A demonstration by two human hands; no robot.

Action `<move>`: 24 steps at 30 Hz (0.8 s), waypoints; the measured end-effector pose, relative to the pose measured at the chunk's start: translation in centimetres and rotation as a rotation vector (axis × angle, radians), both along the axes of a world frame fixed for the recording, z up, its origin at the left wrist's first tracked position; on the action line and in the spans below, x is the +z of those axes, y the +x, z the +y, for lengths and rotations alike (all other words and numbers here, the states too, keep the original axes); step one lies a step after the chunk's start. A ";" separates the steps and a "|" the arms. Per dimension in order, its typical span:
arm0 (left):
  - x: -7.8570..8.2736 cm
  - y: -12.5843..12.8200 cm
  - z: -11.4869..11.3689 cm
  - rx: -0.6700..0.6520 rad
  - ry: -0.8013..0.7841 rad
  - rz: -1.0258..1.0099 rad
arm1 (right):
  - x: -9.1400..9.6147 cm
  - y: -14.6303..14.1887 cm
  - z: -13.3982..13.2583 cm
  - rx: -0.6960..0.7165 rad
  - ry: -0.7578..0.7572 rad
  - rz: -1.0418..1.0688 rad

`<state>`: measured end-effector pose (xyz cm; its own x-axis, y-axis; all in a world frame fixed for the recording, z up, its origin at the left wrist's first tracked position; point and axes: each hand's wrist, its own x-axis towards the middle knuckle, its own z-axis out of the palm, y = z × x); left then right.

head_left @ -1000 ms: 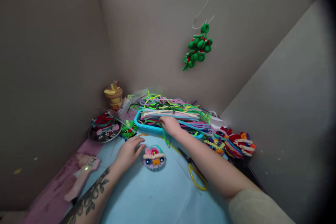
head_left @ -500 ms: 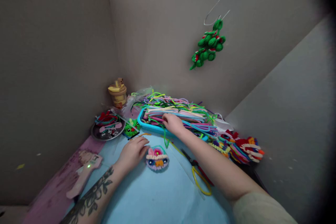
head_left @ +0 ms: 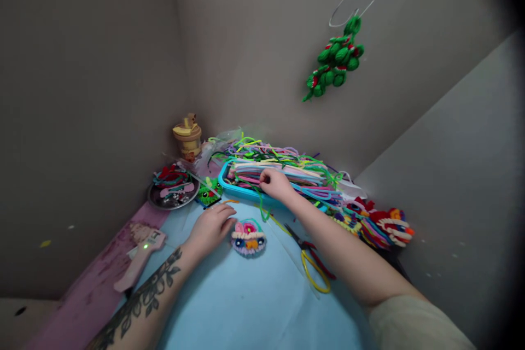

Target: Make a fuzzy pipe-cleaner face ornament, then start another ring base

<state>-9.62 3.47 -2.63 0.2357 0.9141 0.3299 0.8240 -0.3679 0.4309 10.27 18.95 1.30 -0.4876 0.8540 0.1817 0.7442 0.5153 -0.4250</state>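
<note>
My right hand (head_left: 275, 184) reaches into a blue tray (head_left: 237, 190) heaped with coloured pipe cleaners (head_left: 283, 167); its fingers are curled in among the strands, and I cannot make out which one they pinch. My left hand (head_left: 211, 226) lies flat on the light blue mat (head_left: 246, 306), fingers spread, its fingertips touching the left side of a small fuzzy pipe-cleaner figure (head_left: 248, 237) in pink, purple and orange.
Yellow-handled scissors (head_left: 311, 268) lie right of the figure. A metal dish (head_left: 172, 192) of scraps, a green fuzzy figure (head_left: 210, 192) and a yellow spool (head_left: 187, 136) sit at the back left. A pink glue gun (head_left: 139, 260), finished figures (head_left: 379, 227) and a hanging green ornament (head_left: 336, 60) surround them.
My right hand has shifted slightly within the tray's strands. My left hand stays beside the small figure. The view has tilted a little, so everything sits further right and higher.
</note>
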 end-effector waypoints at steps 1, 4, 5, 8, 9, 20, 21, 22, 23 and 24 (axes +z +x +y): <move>0.0 0.0 0.0 0.001 0.001 -0.011 | 0.0 0.0 -0.1 0.003 -0.002 0.009; 0.1 0.0 0.1 0.004 -0.003 -0.051 | 0.2 -0.5 -0.3 0.018 0.020 0.030; 0.1 0.1 0.1 0.007 -0.007 -0.067 | 0.3 -0.8 -0.4 0.025 0.033 0.036; 0.1 0.1 0.1 0.019 -0.024 -0.124 | 0.3 -2.0 -0.6 0.045 0.061 0.052; 0.1 0.1 0.0 0.027 -0.030 -0.147 | 0.3 -2.4 -0.7 0.049 0.065 0.057; 0.0 -0.2 0.3 0.128 -0.105 -0.316 | 0.3 -0.9 -3.0 0.278 0.114 0.088; -0.1 -0.2 0.4 0.143 -0.118 -0.323 | 0.3 -0.4 -3.3 0.324 0.112 0.082; -0.2 -0.3 0.5 0.157 -0.129 -0.330 | 0.3 0.0 -3.7 0.381 0.112 0.071; -0.3 -0.3 0.5 0.169 -0.137 -0.336 | 0.3 0.4 -4.0 0.447 0.117 0.054; -0.4 -0.4 0.6 0.179 -0.144 -0.339 | 0.2 0.7 -4.2 0.513 0.126 0.034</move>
<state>-10.00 4.08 -3.06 -0.0312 0.9732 0.2277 0.6716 -0.1483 0.7259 10.97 14.70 1.49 -0.8292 0.4776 0.2903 0.3699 0.8583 -0.3557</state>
